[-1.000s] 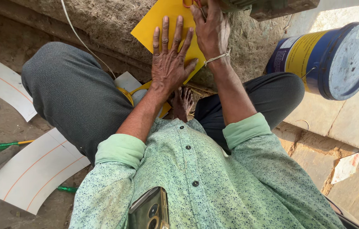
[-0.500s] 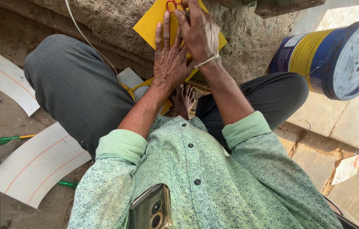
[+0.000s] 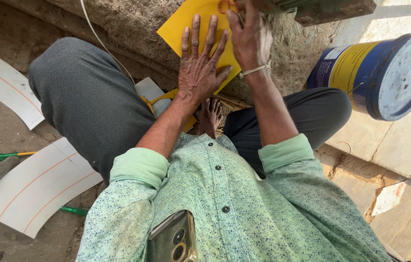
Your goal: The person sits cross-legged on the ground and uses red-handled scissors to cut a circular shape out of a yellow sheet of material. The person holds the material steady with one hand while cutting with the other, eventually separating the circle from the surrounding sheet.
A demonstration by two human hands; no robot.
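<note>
**A:** Head view, looking straight down: where does the yellow sheet stand?

**B:** The flat yellow card sheet (image 3: 200, 22) lies tilted on the rough grey stone slab (image 3: 132, 24) in front of the knees. The left hand (image 3: 199, 65) presses on it, palm down, fingers spread flat and released, gripping nothing. The right hand (image 3: 250, 39) is clenched around orange-handled scissors (image 3: 227, 6) at the sheet's top edge.

**B:** Judging by that, cutting is under way; how far the cut runs I cannot tell, since the frame crops it.

**A:** Anything already finished?

**B:** Possibly. Two curved white card pieces with orange lines (image 3: 35, 187) lie on the dirt floor by the left leg, and more yellow card (image 3: 164, 97) sits between the knees. Whether they belong to this job is a guess.

**A:** Room to move?

**B:** Tight. A blue and yellow metal drum on its side (image 3: 380, 73) lies near the right knee, a dark block (image 3: 334, 10) is just beside the right hand, and a green-handled screwdriver (image 3: 1, 156) lies well apart on the left.
</note>
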